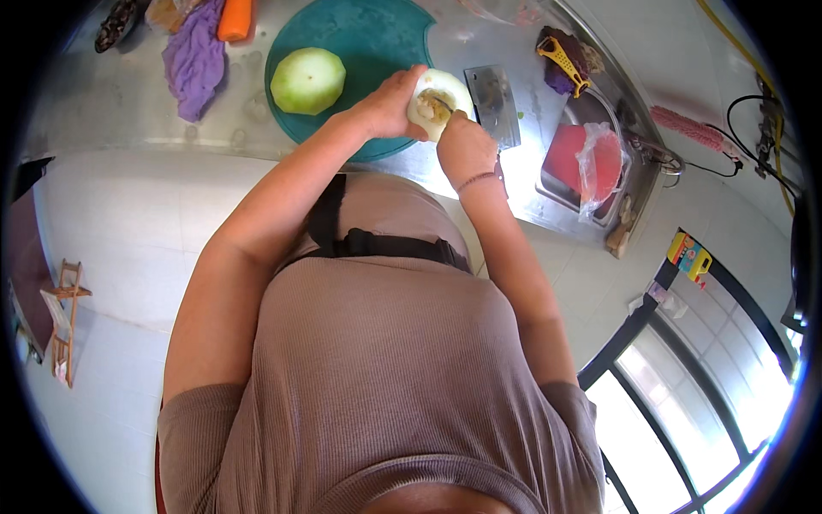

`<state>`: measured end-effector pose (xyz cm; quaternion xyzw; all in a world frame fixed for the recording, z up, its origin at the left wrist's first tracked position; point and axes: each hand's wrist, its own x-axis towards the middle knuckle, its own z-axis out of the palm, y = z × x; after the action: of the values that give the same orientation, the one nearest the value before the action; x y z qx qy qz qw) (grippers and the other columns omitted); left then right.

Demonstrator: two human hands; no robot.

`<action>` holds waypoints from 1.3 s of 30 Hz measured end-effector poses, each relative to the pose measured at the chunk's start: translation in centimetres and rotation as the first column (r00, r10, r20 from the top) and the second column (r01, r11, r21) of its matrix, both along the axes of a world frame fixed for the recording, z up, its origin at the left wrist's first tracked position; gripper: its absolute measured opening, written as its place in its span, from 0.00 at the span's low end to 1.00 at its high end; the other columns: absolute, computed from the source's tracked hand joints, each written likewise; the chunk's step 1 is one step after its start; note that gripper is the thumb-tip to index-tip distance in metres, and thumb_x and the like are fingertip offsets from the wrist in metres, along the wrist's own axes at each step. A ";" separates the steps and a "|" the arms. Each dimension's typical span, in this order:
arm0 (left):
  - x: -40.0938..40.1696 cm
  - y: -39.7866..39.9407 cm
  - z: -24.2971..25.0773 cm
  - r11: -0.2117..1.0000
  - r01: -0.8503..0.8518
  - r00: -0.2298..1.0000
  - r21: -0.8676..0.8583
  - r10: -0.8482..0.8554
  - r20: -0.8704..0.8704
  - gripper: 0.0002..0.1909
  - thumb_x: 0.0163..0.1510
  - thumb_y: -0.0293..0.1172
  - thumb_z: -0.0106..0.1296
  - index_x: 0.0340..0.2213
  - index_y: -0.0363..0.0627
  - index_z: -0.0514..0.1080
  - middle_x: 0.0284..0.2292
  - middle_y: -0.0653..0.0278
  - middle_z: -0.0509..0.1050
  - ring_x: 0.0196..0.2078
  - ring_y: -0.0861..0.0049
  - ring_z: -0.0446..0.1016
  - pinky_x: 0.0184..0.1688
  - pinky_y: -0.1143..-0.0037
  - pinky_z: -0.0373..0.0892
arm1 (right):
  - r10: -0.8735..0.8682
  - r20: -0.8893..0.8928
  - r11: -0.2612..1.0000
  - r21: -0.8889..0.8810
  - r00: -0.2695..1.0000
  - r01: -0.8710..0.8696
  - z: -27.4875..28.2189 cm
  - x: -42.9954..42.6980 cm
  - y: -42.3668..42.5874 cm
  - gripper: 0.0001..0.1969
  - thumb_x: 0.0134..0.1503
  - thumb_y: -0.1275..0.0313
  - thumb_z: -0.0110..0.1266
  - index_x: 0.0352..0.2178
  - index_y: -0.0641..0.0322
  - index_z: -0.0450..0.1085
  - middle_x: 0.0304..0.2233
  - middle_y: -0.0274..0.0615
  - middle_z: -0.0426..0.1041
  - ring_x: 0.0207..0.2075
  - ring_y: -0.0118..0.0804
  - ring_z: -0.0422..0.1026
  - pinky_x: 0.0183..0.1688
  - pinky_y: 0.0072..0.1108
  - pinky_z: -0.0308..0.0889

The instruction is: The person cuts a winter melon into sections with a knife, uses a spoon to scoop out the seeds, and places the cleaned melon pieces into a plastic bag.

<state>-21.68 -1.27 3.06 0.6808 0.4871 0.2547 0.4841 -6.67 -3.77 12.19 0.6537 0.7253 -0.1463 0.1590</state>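
Note:
A peeled pale melon or gourd half (457, 85) is tilted up over the right edge of the round green cutting board (366, 32), its hollow and pulp showing. My left hand (393, 106) grips it from the left side. In my right hand (467, 146) is a thin metal utensil, probably a spoon, whose end (441, 101) sits in the pulp; the fist hides most of it. Another peeled, pale green piece (308, 81) lies on the left part of the board. Just right of the held half, a cleaver blade (493, 103) lies flat on the steel counter.
A purple cloth (196, 64) and a carrot (235, 19) lie at the back left, near a dark bowl (115, 26). To the right, a yellow peeler (564, 64) rests on a dark bundle. The steel sink (549, 180) holds a red basin (565, 154) with a plastic bag.

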 end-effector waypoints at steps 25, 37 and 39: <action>-0.9 0.0 -0.4 0.996 -0.010 0.994 -0.094 0.020 0.111 0.58 0.29 0.34 0.70 0.59 0.43 0.47 0.53 0.43 0.59 0.57 0.50 0.57 0.58 0.65 0.59 | 0.736 -0.034 0.601 -0.425 0.676 -0.677 -3.2 -1.9 9.5 0.08 0.48 0.69 0.53 0.26 0.60 0.76 0.29 0.46 0.77 0.32 0.45 0.77 0.35 0.31 0.72; 0.4 -1.0 0.3 0.994 -0.030 0.994 -0.103 0.041 0.097 0.58 0.31 0.34 0.69 0.60 0.43 0.46 0.55 0.44 0.56 0.59 0.51 0.55 0.59 0.66 0.57 | 0.463 0.001 0.862 -0.236 0.887 -0.449 -3.3 0.0 4.5 0.11 0.49 0.70 0.53 0.33 0.66 0.72 0.30 0.54 0.76 0.33 0.51 0.76 0.37 0.36 0.71; 0.1 -1.2 0.6 0.990 -0.026 0.996 -0.135 0.038 0.083 0.58 0.31 0.34 0.69 0.60 0.43 0.46 0.55 0.44 0.57 0.59 0.51 0.56 0.59 0.66 0.57 | 0.359 0.026 0.914 -0.211 0.933 -0.346 -1.8 -0.3 3.7 0.11 0.51 0.70 0.51 0.33 0.67 0.72 0.30 0.55 0.76 0.34 0.52 0.76 0.37 0.38 0.71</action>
<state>-21.58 -2.48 3.66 0.6273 0.4931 0.2579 0.5448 -6.96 -0.10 10.38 0.4968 0.8071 -0.1675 0.2716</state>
